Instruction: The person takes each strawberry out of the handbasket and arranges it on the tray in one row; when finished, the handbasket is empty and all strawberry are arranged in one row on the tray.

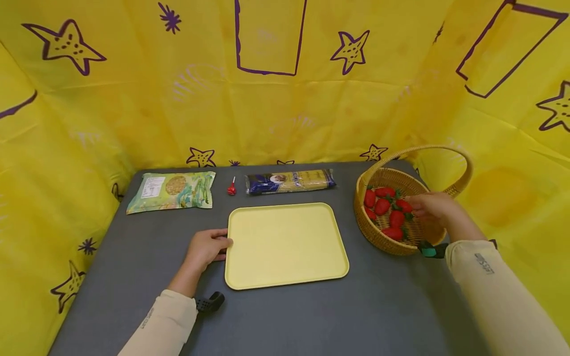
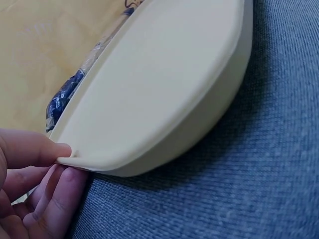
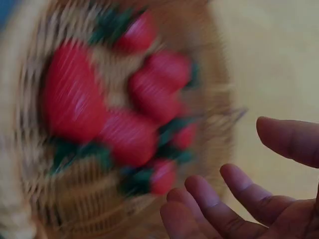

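My left hand point(image 1: 206, 249) pinches the left rim of a pale yellow tray point(image 1: 285, 247), thumb on top and fingers beneath, as the left wrist view shows. On the right, my right hand point(image 1: 434, 207) reaches over a wicker basket point(image 1: 378, 242) under its arched handle. Its fingers point(image 3: 204, 199) are spread and hold nothing, with the tips near the strawberries point(image 3: 75, 94). Several red strawberries with green leaves lie in the basket; the nearest strawberry point(image 1: 404, 205) is right at the fingertips in the head view.
Behind the tray lie a green printed bag point(image 1: 178, 190), a red lollipop point(image 1: 232, 188) and a blue and yellow pasta packet point(image 1: 291, 181). A yellow cloth point(image 1: 267, 113) with purple drawings hangs around the grey table point(image 1: 285, 321) at the back and sides.
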